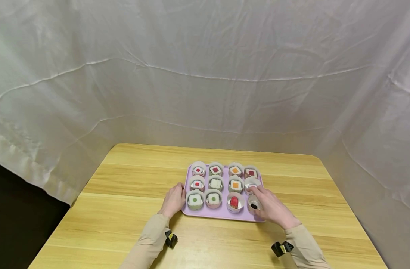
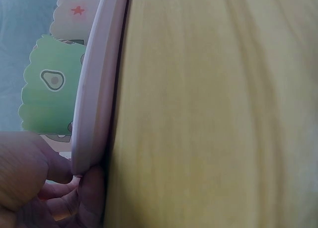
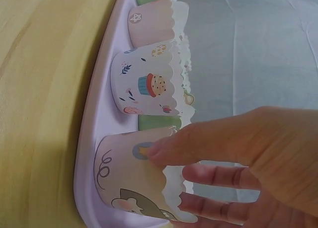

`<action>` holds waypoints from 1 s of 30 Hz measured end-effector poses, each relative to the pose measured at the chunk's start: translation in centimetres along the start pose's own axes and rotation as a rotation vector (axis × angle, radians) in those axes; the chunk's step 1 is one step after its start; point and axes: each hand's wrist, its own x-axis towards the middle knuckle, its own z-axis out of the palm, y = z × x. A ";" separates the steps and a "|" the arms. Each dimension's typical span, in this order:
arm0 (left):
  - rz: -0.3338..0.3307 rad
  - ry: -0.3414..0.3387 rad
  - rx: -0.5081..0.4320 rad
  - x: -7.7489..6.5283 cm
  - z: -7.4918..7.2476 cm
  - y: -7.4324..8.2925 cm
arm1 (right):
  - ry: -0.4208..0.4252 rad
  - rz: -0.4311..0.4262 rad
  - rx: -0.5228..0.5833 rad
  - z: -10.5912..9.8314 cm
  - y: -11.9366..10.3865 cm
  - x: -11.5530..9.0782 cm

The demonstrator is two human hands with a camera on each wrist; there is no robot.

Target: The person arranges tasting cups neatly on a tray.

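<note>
A lilac tray [image 1: 221, 213] bears several scalloped paper cups in three rows, holding small sushi-like pieces. My left hand [image 1: 174, 199] grips the tray's left edge, its thumb over the rim [image 2: 92, 109] and fingers under it. Beside that hand is a green cup [image 2: 52, 86] with an avocado print. At the front right corner, my right hand [image 1: 272, 207] holds a pinkish paper cup [image 3: 129, 171]; its thumb presses the printed outer wall and the other fingers lie around the far side. A dark piece [image 1: 254, 206] shows inside this cup. Left of it, another cup holds a red-topped piece [image 1: 234, 202].
Pieces with white, orange and dark red tops, such as the orange-topped one [image 1: 235, 185], fill the cups behind. Under the tray is a wooden table [image 1: 124, 209]. Pale curtains [image 1: 205, 104] hang around its back and sides.
</note>
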 end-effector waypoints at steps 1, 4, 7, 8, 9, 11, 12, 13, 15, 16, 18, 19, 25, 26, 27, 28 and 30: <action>0.000 0.000 0.000 0.0 0.0 0.0 | -0.001 0.001 0.000 0.0 0.0 0.0; 0.000 0.000 0.000 0.0 0.0 0.0 | 0.000 0.002 -0.004 0.0 0.0 0.0; 0.000 0.001 0.004 0.0 0.0 0.0 | 0.005 -0.001 -0.007 0.1 0.0 0.0; 0.002 0.002 0.006 0.0 0.0 0.0 | 0.005 -0.002 -0.007 0.1 0.0 0.0; 0.001 0.002 0.006 0.0 0.0 0.0 | 0.005 -0.001 -0.006 0.1 0.0 0.0; 0.001 0.003 0.008 0.1 0.0 0.0 | -0.001 0.004 0.004 0.0 0.1 0.0; 0.001 0.005 0.008 0.0 0.0 0.0 | -0.007 0.010 0.014 -0.1 0.1 -0.1; 0.001 0.006 0.009 0.0 0.0 0.0 | -0.014 0.017 0.026 -0.1 0.2 -0.1; 0.000 0.009 0.008 0.0 0.0 0.1 | -0.031 0.033 0.058 -0.2 0.3 -0.1; 0.002 0.012 0.007 0.0 0.0 0.1 | -0.039 0.042 0.077 -0.3 0.5 -0.2; 0.008 0.014 -0.005 0.0 0.0 0.1 | -0.047 0.054 0.106 -0.4 0.8 -0.2; 0.012 0.012 -0.013 0.0 0.0 0.1 | -0.042 0.056 0.119 -0.4 0.9 -0.3; 0.021 -0.057 -0.097 -0.4 -0.9 0.0 | 0.087 0.038 0.197 0.4 2.5 -0.4; 0.021 -0.068 -0.103 -0.5 -1.1 0.0 | 0.119 0.043 0.201 0.6 2.8 -0.5; 0.026 -0.074 -0.108 -0.6 -1.4 -0.1 | 0.150 0.053 0.199 0.8 3.2 -0.5; 0.029 -0.076 -0.111 -0.6 -1.7 -0.1 | 0.180 0.069 0.193 0.9 3.6 -0.5; 0.033 -0.073 -0.113 -0.8 -2.2 -0.3 | 0.224 0.111 0.162 1.2 4.4 -0.6</action>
